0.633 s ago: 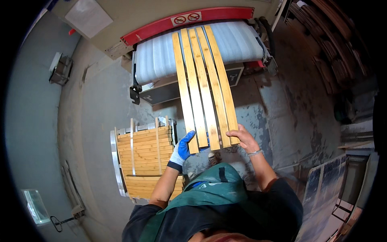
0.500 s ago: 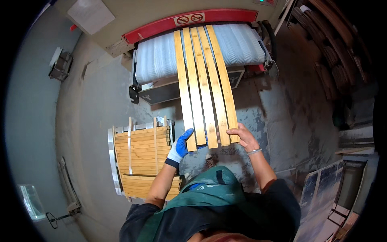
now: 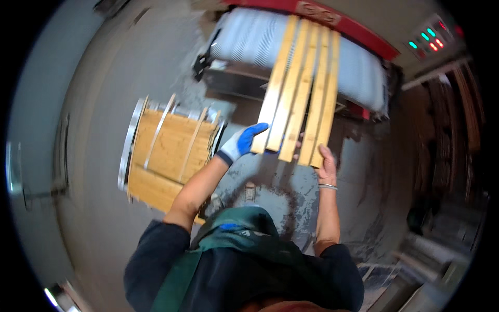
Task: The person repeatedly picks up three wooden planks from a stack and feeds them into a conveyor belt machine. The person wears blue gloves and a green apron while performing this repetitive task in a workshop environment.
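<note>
Below, cart [image 3: 132, 140] stacked with wooden boards [image 3: 166, 151], hands [image 3: 241, 143] gripping slats [image 3: 299, 99]

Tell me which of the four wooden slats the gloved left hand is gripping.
The leftmost slat. The left hand, in a blue and white glove, grips its near end; the bare right hand is at the rightmost slat.

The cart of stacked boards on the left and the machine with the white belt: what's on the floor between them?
In the head view, only bare grey concrete floor separates the cart from the machine; nothing lies there.
</note>
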Demonstrator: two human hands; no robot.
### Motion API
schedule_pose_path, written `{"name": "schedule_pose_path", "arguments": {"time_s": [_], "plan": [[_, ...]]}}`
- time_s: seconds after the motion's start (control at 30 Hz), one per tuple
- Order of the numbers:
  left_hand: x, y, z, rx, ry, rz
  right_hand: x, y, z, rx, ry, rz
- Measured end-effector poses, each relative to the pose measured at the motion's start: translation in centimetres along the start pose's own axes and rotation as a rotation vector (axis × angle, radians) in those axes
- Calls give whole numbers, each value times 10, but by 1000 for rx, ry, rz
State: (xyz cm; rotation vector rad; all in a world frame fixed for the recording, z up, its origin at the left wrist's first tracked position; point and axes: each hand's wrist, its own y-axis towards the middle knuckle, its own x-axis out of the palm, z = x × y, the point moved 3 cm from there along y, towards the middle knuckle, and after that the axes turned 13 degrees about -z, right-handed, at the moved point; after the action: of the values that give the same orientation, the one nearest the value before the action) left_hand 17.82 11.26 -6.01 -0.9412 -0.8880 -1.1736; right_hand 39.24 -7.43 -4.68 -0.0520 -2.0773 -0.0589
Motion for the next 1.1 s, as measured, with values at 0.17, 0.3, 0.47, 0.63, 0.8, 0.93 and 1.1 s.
{"name": "schedule_pose_path", "arguments": {"time_s": [0.17, 0.3, 0.47, 0.63, 0.8, 0.93, 1.1], "plan": [[-1, 8, -7, 50, 89, 46, -22, -4, -9, -50, -198, -34], [-3, 8, -19, 187, 125, -77, -58, -22, -26, -132, -9, 125], [-80, -80, -106, 466, 392, -55, -158, -69, 24, -144, 51, 490], [-184, -277, -328, 402, -457, 330, -236, -132, 218, 540, -337, 886], [-218, -440, -430, 911, -836, -293, -224, -106, 475, 1142, -760, 412], [-232, -556, -468, 619, -569, 900, -225, -40, 658, 1282, -1141, -42], [-253, -616, -492, 776, -535, 1124, -225, 10, 789, 1211, -1126, -261]]}}
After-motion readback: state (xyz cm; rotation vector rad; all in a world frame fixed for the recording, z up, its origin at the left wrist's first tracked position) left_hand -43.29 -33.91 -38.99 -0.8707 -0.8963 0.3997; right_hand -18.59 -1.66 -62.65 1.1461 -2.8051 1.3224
